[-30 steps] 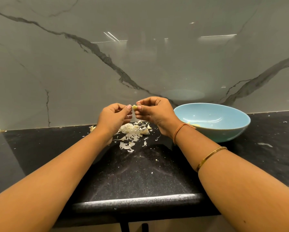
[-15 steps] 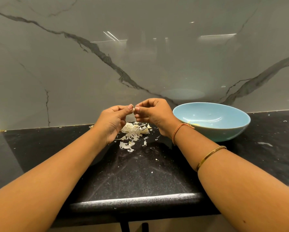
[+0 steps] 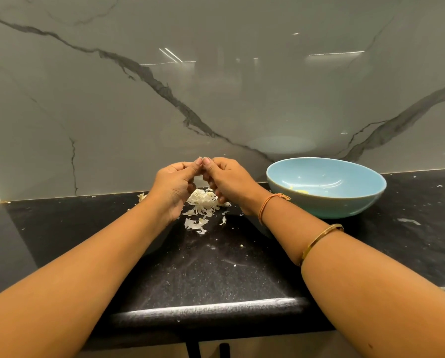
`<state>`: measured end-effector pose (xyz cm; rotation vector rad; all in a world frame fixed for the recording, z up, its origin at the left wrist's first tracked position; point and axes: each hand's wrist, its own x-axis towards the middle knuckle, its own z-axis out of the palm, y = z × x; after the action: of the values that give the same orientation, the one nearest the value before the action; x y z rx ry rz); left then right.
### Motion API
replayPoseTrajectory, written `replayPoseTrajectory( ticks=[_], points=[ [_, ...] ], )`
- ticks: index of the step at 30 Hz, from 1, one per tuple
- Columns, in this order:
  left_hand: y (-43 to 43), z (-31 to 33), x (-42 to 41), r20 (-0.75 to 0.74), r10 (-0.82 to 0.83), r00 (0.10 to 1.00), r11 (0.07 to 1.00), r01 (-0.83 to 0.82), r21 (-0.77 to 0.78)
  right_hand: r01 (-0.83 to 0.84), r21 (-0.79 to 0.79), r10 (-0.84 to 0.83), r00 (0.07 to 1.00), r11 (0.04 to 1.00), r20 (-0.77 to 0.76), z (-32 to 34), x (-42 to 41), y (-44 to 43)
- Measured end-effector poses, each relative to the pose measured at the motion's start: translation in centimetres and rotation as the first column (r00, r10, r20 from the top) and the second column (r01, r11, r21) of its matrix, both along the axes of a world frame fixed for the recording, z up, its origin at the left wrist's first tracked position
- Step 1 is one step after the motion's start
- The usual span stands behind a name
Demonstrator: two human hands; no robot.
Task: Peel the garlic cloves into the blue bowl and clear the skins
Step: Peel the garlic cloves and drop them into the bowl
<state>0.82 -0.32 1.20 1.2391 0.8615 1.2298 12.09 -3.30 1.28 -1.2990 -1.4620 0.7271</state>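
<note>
My left hand (image 3: 176, 184) and my right hand (image 3: 229, 180) meet fingertip to fingertip above the black counter, and both pinch a small garlic clove (image 3: 199, 158). The fingers hide almost all of the clove; only a pale sliver shows at the tips. Right under the hands lies a pile of white garlic skins (image 3: 203, 201). To the right of my right wrist stands the blue bowl (image 3: 332, 206), with a few pale peeled cloves (image 3: 302, 191) at its bottom.
The black stone counter (image 3: 203, 275) ends in a rounded front edge close to me. Behind it rises a grey marble wall (image 3: 164, 99). Stray skin bits (image 3: 141, 196) lie left of the pile, and white specks dot the counter at the right.
The fingertips of both hands have closed tighter together, and the clove that showed between them a second ago is now nearly hidden. The bowl and the skins have not moved.
</note>
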Motion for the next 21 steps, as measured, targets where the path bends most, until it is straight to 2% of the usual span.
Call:
replayPoseTrajectory(
  ticks=[3,6,14,16,18,19,21],
  points=[
    [-0.3,0.23,0.14,0.105,-0.03,0.994,1.0,0.03,0.003,0.005,0.068,0.0,0.997,0.998,-0.079,0.14,-0.32,0.02],
    [-0.39,0.45,0.16,0.163,-0.051,0.985,0.999,0.05,0.014,-0.061,0.021,0.064,0.968,0.998,-0.241,0.38,-0.22,-0.25],
    [-0.42,0.55,0.14,0.189,-0.077,0.979,0.997,0.074,0.021,-0.189,-0.051,0.147,0.881,0.981,-0.45,0.54,-0.34,-0.68],
    [-0.4,0.58,0.03,0.188,-0.07,0.98,0.998,0.069,0.012,-0.165,-0.004,0.152,0.919,0.986,-0.364,0.57,-0.32,-0.73],
    [-0.44,0.6,-0.05,0.183,-0.037,0.982,0.999,0.04,-0.015,-0.065,0.089,0.073,0.993,0.994,-0.09,0.5,-0.34,-0.66],
    [-0.5,0.61,-0.07,0.176,-0.015,0.984,0.999,0.021,-0.033,-0.008,0.152,-0.004,0.997,0.988,0.078,0.46,-0.33,-0.61],
    [-0.58,0.58,-0.06,0.153,0.02,0.988,0.998,-0.011,-0.06,0.051,0.287,-0.149,0.932,0.956,0.329,0.38,-0.2,-0.4]
  ],
)
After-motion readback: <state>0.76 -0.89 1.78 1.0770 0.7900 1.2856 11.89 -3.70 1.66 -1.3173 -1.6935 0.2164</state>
